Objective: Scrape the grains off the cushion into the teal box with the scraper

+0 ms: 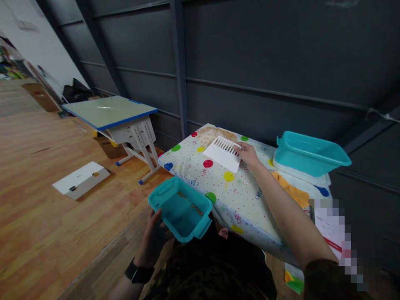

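Note:
My left hand (154, 233) grips the near edge of a teal plastic tub (180, 208), held below the front edge of the table; a few small brown bits lie inside it. My right hand (248, 154) reaches out across the table with a polka-dot cloth (218, 183) and holds the right edge of a white comb-like scraper (223, 153) with slotted teeth. Just beyond the scraper lies a patch of small tan grains (212, 133) on the cloth.
A second teal tub (309, 153) stands on a white lid at the table's right. Orange cloth (293, 191) and papers (328, 225) lie near it. A blue-edged school desk (109, 111) and a flat white box (81, 179) sit on the wooden floor at left. A dark wall stands behind.

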`<state>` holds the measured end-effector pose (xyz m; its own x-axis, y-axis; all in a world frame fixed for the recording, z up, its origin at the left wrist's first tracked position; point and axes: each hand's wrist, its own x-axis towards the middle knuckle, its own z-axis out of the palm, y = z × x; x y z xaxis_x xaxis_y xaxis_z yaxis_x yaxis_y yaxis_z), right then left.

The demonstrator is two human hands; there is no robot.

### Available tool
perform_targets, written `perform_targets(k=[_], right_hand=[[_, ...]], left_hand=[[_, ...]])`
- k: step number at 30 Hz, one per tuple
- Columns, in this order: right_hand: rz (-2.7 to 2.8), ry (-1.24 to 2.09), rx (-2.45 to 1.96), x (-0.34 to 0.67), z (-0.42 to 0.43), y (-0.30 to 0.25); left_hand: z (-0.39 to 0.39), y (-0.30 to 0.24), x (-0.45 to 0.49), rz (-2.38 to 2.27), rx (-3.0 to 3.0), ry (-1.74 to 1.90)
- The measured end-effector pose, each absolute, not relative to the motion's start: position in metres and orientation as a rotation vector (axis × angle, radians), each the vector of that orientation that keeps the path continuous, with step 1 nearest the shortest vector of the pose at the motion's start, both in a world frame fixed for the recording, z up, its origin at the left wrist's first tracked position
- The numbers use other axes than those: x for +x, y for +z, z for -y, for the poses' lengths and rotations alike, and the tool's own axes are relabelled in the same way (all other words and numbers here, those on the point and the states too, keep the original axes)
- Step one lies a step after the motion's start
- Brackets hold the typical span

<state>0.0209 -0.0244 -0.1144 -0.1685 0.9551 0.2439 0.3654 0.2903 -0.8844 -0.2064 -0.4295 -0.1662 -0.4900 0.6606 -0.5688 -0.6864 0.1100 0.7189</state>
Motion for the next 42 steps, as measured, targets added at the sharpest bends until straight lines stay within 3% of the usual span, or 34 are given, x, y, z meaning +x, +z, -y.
perform_targets(k=[27, 42], right_hand=[[1.817, 1.096, -1.145, 0.011, 0.056, -0.09], [1.994, 1.339, -1.007, 0.008, 0.14, -0.078]], left_hand=[[0.432, -0.171, -0.205, -1.268, 0.064, 1.652], [0.43, -0.174, -0.201, -1.265, 0.027, 1.667]])
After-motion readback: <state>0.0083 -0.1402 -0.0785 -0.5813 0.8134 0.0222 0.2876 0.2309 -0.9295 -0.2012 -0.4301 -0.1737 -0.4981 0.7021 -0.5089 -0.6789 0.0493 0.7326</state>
